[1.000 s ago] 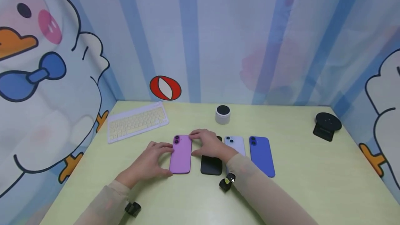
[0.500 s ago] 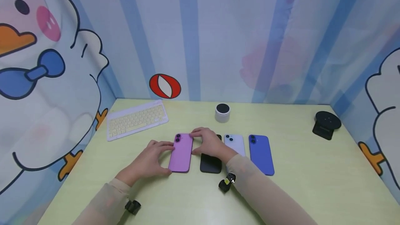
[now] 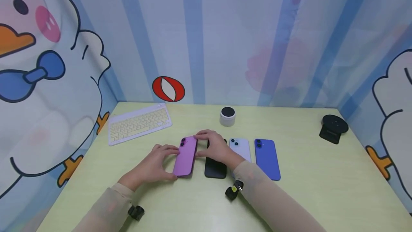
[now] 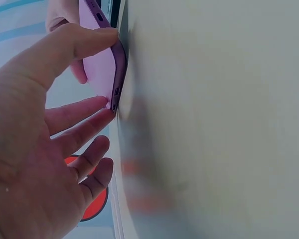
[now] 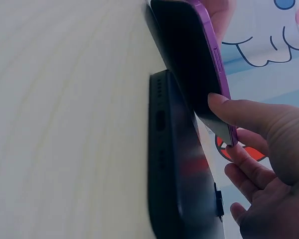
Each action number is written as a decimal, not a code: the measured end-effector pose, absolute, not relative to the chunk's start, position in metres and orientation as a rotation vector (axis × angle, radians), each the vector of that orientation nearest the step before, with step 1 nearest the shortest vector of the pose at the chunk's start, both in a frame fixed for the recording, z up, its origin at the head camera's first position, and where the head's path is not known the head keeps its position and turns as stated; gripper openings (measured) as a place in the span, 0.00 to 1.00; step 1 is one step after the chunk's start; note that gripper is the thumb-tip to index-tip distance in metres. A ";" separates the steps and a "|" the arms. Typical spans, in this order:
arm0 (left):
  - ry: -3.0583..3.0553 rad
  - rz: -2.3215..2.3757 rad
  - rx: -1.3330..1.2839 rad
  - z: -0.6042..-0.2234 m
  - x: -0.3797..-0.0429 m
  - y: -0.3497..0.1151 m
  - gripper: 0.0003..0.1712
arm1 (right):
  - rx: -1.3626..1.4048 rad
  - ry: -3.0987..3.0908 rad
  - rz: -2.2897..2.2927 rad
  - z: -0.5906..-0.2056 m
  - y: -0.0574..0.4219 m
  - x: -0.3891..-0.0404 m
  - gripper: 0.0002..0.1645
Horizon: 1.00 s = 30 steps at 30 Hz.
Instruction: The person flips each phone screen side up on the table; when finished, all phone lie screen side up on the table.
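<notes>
A pink smartphone (image 3: 186, 156) stands tilted on the table, its camera side up and its right long edge raised. My left hand (image 3: 151, 165) holds its left side, thumb at the bottom corner and fingertips along the lower edge. With thumb and fingers, my right hand (image 3: 216, 149) pinches the raised edge near the top corner. In the right wrist view the thumb lies against the dark screen (image 5: 182, 50). A black phone (image 3: 215, 169) lies beneath my right hand, partly hidden. To its right are a pale lilac phone (image 3: 239, 148), partly covered by my arm, and a blue phone (image 3: 268, 160).
A white keyboard (image 3: 140, 124) lies at the back left of the pale table (image 3: 309, 185). Behind the phones stands a small white cylinder with a black top (image 3: 227, 117). A black round-topped stand (image 3: 333, 128) is at the far right. A printed curtain (image 3: 225, 38) backs the table.
The pink phone's right edge has risen off the table, so it now leans to the left. My right hand has moved slightly with it; my left hand has stayed nearly still.
</notes>
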<state>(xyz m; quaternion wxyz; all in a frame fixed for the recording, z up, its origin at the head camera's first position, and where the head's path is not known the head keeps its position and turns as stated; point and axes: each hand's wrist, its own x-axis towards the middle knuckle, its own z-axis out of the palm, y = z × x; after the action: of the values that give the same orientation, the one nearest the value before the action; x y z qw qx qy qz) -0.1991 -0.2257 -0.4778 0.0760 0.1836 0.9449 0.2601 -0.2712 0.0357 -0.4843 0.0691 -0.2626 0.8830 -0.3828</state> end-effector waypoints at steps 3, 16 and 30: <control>2.807 0.823 0.561 -0.479 -0.200 -0.224 0.49 | -0.797 2.676 -1.157 -0.484 0.039 -0.270 0.40; 2.740 0.960 0.623 -0.480 -0.200 -0.214 0.50 | -0.805 2.653 -1.289 -0.477 0.049 -0.262 0.39; 2.668 1.057 0.574 -0.469 -0.200 -0.213 0.49 | -0.859 2.624 -1.383 -0.477 0.040 -0.258 0.41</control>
<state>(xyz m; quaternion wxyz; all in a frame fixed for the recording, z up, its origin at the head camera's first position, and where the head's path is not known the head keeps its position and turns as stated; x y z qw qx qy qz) -0.2004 -0.2128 -0.4692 0.1075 0.1949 0.9063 0.3592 -0.2577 0.0403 -0.4772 0.0269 -0.2781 0.8493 -0.4479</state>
